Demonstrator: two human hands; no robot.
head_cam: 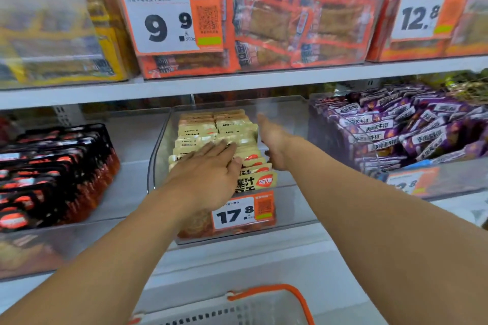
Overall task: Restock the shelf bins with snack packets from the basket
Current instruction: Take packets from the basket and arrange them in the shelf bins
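1. Pressing flat on the yellow snack packets, the left hand lies palm down with straight fingers close together; it pinches nothing. The packets stand in neat rows inside the clear middle bin, at about 12 o'clock from the basket, which shows only its rim and orange handle at 6 o'clock; whether any packets remain in it cannot be told.
2. Standing on edge at 3 o'clock of the rows, the right hand has straight fingers held together, against or just beside the packets' right side; actual contact cannot be told. It holds nothing.
3. Likely risk: a hard push from the left hand could topple the upright rows backward, since the rear of the bin looks unfilled.
4. Squeezing from the right could buckle the front packets, and the one at the front, near the 17.8 price tag, already leans forward and might slip over the bin's lip.
5. Open space at 3 o'clock inside the bin means packets could fall sideways once the right hand leaves.
6. Purple packets at 3 o'clock and black packets at 9 o'clock sit in separate bins, so mixing seems unlikely.
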